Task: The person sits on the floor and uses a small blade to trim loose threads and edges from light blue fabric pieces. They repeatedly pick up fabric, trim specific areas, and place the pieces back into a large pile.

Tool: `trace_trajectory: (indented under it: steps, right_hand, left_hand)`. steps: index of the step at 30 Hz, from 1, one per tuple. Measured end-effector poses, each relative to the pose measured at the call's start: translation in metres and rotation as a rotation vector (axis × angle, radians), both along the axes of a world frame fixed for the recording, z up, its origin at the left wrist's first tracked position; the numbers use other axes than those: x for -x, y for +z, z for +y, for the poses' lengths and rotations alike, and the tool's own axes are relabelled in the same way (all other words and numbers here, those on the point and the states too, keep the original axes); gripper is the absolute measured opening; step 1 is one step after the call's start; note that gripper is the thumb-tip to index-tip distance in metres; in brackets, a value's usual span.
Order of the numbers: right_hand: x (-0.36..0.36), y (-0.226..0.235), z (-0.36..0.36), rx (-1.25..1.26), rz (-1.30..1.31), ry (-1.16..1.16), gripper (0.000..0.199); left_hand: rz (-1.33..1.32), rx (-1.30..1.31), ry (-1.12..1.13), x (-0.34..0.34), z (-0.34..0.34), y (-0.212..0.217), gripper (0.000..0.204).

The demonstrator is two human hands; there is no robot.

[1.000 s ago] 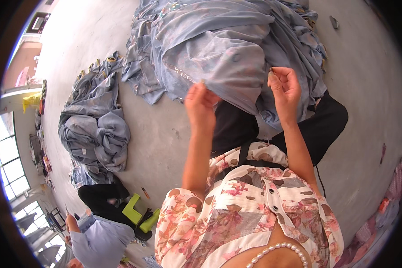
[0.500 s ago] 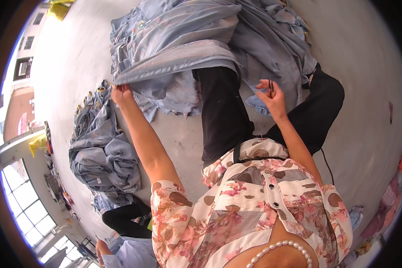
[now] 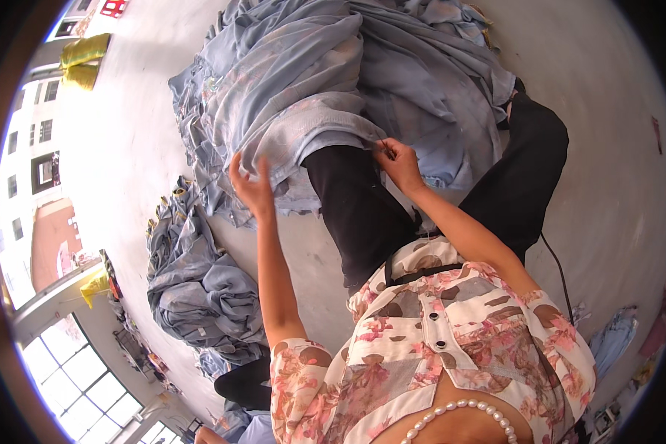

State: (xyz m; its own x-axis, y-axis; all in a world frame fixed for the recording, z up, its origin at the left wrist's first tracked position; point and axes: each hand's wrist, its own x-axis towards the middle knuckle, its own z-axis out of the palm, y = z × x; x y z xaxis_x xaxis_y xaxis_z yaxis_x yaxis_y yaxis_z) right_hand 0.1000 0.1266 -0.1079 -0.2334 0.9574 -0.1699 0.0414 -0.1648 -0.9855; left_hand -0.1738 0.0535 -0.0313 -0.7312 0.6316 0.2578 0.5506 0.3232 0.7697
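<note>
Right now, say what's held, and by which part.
The right hand seems to pinch the blue-grey cloth by its near edge; anything else there is unclear. The left hand is open, holding nothing visible.

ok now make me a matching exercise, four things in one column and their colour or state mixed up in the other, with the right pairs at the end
Things:
1. left hand
2. right hand
3. trousers
4. necklace

Colours and states:
A. black
B. curled at the edge of the cloth
C. white, beaded
D. spread open

Right pairs: 1-D, 2-B, 3-A, 4-C
</note>
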Motion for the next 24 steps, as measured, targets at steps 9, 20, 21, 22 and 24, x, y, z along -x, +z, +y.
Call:
trace_trajectory:
  steps: [9,20,21,22,24]
  right_hand:
    - [-0.038,0.11,0.031,-0.282,-0.093,0.151,0.009]
    - [0.035,0.137,0.003,-1.045,-0.315,0.497,0.019]
    - [0.03,0.119,-0.003,-1.069,-0.362,0.479,0.022]
    - [0.028,0.114,-0.005,-1.072,-0.342,0.449,0.024]
    - [0.022,0.106,-0.013,-1.064,-0.304,0.386,0.028]
  left_hand:
    - [0.405,0.056,-0.615,-0.073,0.042,0.062,0.034]
    - [0.455,-0.131,-0.039,-0.014,-0.015,0.031,0.029]
    - [0.31,-0.141,0.019,-0.03,-0.025,0.023,0.028]
    - [0.168,-0.142,0.085,-0.05,-0.042,0.017,0.027]
    - [-0.35,-0.274,0.237,-0.086,-0.068,-0.005,0.018]
